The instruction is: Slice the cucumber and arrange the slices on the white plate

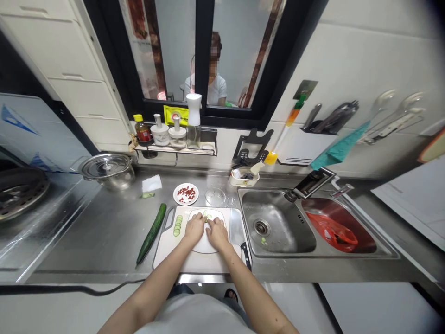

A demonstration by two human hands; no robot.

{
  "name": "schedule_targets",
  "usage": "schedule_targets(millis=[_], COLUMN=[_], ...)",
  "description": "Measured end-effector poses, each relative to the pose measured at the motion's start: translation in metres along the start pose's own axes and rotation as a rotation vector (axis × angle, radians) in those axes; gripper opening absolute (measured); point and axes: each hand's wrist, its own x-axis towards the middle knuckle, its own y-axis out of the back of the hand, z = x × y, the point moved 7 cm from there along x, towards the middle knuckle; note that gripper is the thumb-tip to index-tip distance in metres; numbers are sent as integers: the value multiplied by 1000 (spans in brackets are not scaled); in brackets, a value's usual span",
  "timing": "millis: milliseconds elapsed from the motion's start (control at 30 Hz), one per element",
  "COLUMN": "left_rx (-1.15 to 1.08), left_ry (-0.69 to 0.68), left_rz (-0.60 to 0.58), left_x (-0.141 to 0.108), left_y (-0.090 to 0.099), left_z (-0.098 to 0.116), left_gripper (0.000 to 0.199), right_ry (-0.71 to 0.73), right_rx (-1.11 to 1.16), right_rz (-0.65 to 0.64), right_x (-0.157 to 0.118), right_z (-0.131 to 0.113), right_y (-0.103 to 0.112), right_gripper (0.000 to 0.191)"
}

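Both hands are over a white plate [200, 247] that lies on the cutting board [170, 263]. My left hand [195, 228] and my right hand [217, 232] have their fingertips together near the plate's far part, pressed on a small bit of cucumber. Pale cucumber slices [207, 215] lie on the plate just beyond the fingertips. A row of overlapping cucumber slices [177, 226] is on the board left of the plate. Along the board's right side rests a cleaver [237, 227], its black handle towards me. A whole cucumber [152, 234] lies on the counter to the left.
Behind the board stands a small plate of red pieces [186, 194]. A lidded steel pot [107, 170] is at the back left. The double sink [278, 222] is on the right, with a red bag [332, 232] inside. A person [216, 88] shows in the window.
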Motion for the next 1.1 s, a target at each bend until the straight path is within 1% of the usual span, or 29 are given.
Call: schedule_targets(millis=[167, 533, 633, 833, 1000, 1100], left_rx=[33, 108, 94, -2, -39, -67], left_ry=[-27, -57, -43, 12, 52, 83], left_rz=[-3, -17, -22, -8, -6, 24], left_x=[0, -2, -3, -3, -3, -6], left_y=[2, 5, 5, 4, 5, 7], left_z=[1, 1, 0, -3, -5, -7], left_gripper=[31, 33, 34, 35, 37, 40], right_ry=[6, 23, 17, 12, 29, 39], right_rx=[-62, -110, -97, -65, -44, -39], right_rz=[-37, -80, -72, -42, -33, -26], right_x=[1, 3, 3, 2, -2, -7], right_z=[-3, -4, -4, -4, -5, -6], right_y=[-1, -2, -2, 0, 2, 3], right_gripper=[42, 42, 42, 43, 45, 43])
